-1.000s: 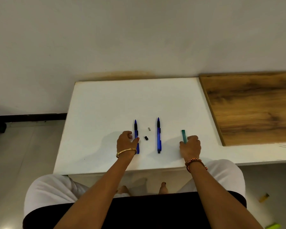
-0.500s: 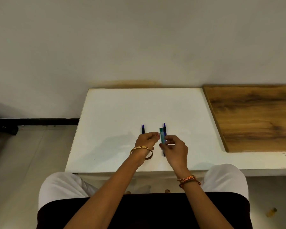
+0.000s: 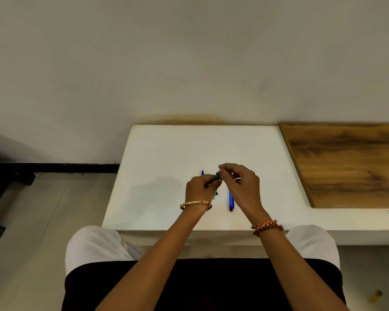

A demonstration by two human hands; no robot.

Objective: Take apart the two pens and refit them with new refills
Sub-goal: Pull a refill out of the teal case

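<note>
Here a teal refill packet [image 3: 217,177] is pinched between the left hand [image 3: 199,189] and right hand [image 3: 240,187] above two blue pens [image 3: 231,200] lying on the white table [image 3: 162,164]; if tugged sharply, refills could be spilled.

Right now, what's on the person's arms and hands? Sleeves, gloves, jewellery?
Both forearms are bare: no sleeves or gloves in view. The left hand has a thin gold bangle at the wrist. The right hand has a braided orange and red thread band wound round the wrist. No rings or watch can be made out at this size.
</note>
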